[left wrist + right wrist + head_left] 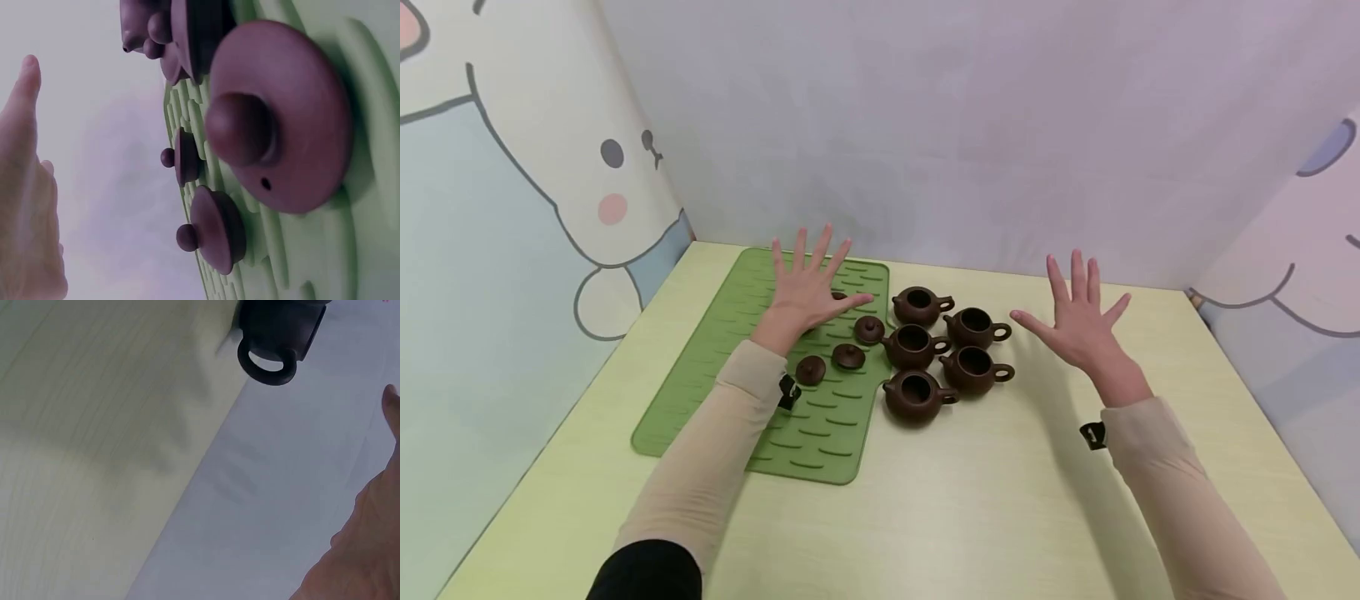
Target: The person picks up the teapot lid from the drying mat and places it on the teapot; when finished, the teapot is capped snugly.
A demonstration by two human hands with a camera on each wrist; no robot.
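My left hand (803,293) hovers over the green mat (808,462) with its fingers spread and nothing in it. Below it lie several small dark brown teapot lids (848,357), partly hidden by the hand. One lid (306,119) looms close in the left wrist view, round knob and small vent hole showing. Beside the mat's right edge several lidless brown teapots (913,346) stand grouped, handles to the right. To their right my right hand (1078,327) is held above the table, fingers splayed, holding nothing. A teapot handle (269,376) shows in the right wrist view.
The pale wood-grain table (970,517) ends at a light fabric backdrop (925,142). Side panels with cartoon figures (527,250) flank it. A raised dash pattern covers the mat.
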